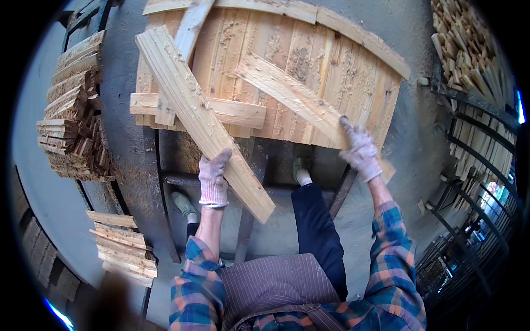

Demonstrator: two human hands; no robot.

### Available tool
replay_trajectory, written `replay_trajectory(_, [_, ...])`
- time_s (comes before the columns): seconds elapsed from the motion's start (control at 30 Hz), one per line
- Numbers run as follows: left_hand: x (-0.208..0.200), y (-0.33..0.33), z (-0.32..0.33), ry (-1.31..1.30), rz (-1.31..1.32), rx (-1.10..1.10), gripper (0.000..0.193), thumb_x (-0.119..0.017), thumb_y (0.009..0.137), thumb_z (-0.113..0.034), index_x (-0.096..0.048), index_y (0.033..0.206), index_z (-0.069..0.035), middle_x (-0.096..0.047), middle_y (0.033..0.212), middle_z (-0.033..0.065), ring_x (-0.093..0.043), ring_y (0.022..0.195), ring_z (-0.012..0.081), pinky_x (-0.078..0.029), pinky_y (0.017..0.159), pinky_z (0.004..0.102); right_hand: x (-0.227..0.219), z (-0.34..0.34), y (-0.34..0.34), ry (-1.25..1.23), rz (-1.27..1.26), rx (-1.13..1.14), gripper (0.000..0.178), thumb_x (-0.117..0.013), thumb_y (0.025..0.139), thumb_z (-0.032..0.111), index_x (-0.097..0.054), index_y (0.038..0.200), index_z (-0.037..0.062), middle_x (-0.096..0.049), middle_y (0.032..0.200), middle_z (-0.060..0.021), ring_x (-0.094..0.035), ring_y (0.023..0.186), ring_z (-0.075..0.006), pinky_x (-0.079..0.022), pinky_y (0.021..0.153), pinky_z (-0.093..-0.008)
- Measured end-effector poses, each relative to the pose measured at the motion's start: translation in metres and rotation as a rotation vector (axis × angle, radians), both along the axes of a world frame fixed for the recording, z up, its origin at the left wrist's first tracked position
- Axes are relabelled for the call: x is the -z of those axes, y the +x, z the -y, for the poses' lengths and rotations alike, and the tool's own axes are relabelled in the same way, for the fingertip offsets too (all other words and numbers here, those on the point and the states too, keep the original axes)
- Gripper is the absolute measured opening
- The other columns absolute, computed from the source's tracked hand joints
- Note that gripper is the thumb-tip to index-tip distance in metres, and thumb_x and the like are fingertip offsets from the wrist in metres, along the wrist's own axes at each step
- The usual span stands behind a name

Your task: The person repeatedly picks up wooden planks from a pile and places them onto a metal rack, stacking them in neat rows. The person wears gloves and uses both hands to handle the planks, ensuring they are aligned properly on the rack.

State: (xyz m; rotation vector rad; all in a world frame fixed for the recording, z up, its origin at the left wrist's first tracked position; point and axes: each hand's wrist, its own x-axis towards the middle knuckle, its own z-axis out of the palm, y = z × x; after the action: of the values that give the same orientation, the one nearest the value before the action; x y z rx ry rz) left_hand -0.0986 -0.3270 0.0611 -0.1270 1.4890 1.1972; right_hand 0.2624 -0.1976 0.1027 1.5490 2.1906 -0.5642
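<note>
In a pale work glove, my left hand (214, 179) grips the side of a long wooden board (201, 118), which slants from the upper left down toward my lap. A second, narrower board (292, 96) is held near its lower right end by my right hand (361, 149), also gloved with darkened fingertips. Both boards pass over a panel of planks (353, 66) laid side by side and scattered with sawdust. A short crosspiece (232, 112) lies across the panel's near left side, partly beneath the left-hand board.
Beneath the panel, a dark metal stand (245, 220) has legs beside my feet. Stacked wood pieces (72, 110) stand at the left, with a smaller pile (124, 248) nearer me. At the right, a metal rack (486, 149) and bundled thin sticks (469, 49) flank the work area.
</note>
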Motion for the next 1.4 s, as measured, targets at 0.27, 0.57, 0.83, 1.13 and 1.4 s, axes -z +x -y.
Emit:
replay_trajectory(0.27, [0.012, 0.007, -0.022, -0.177, -0.098, 0.093, 0.024, -0.074, 0.078, -0.010, -0.063, 0.098, -0.004, -0.061, 0.074, -0.0019, -0.052, 0.053, 0.0050, -0.044, 0.045, 0.0200, 0.125, -0.012, 0.032, 0.068, 0.291, 0.076, 0.090, -0.071, 0.071, 0.016, -0.027, 0.149, 0.0230, -0.053, 0.107, -0.0180, -0.056, 0.100, -0.0353, -0.046, 0.086, -0.0443])
replay_trajectory(0.57, [0.002, -0.110, -0.147, -0.091, -0.467, 0.548, 0.021, -0.064, 0.084, -0.016, -0.059, 0.103, -0.006, -0.069, 0.095, 0.0088, -0.065, 0.078, 0.0168, -0.056, 0.067, 0.0311, 0.120, -0.023, 0.046, -0.083, 0.290, 0.156, 0.101, -0.078, 0.061, 0.019, -0.027, 0.148, 0.0228, -0.055, 0.102, -0.0166, -0.058, 0.095, -0.0338, -0.048, 0.084, -0.0424])
replay_trajectory(0.83, [0.103, -0.182, -0.235, 0.110, -0.673, 0.605, 0.072, -0.053, 0.085, 0.008, -0.025, 0.149, -0.010, -0.067, 0.106, 0.0178, -0.066, 0.078, 0.0178, -0.051, 0.068, 0.0206, 0.110, -0.025, 0.039, -0.141, 0.184, 0.285, 0.104, -0.078, 0.057, 0.013, -0.028, 0.148, 0.0180, -0.053, 0.113, -0.0203, -0.053, 0.108, -0.0369, -0.044, 0.096, -0.0422])
replay_trajectory(1.13, [0.073, -0.167, -0.195, -0.041, -0.413, 0.658, 0.054, -0.080, 0.071, -0.018, -0.058, 0.118, -0.004, -0.068, 0.086, 0.0075, -0.064, 0.076, 0.0154, -0.054, 0.068, 0.0292, 0.066, -0.040, -0.062, -0.134, -0.096, 0.298, 0.097, -0.079, 0.059, 0.019, -0.035, 0.144, 0.0105, -0.052, 0.123, -0.0197, -0.048, 0.116, -0.0357, -0.038, 0.103, -0.0425])
replay_trajectory(1.4, [0.013, -0.167, 0.083, -0.128, -0.286, -0.001, 0.029, -0.057, 0.089, -0.015, -0.051, 0.112, 0.002, -0.060, 0.070, 0.0022, -0.059, 0.058, 0.0111, -0.054, 0.058, 0.0252, 0.090, -0.081, -0.219, 0.067, -0.171, -0.126, 0.087, -0.076, 0.063, 0.018, -0.038, 0.141, 0.0126, -0.055, 0.112, -0.0183, -0.054, 0.105, -0.0349, -0.044, 0.092, -0.0423])
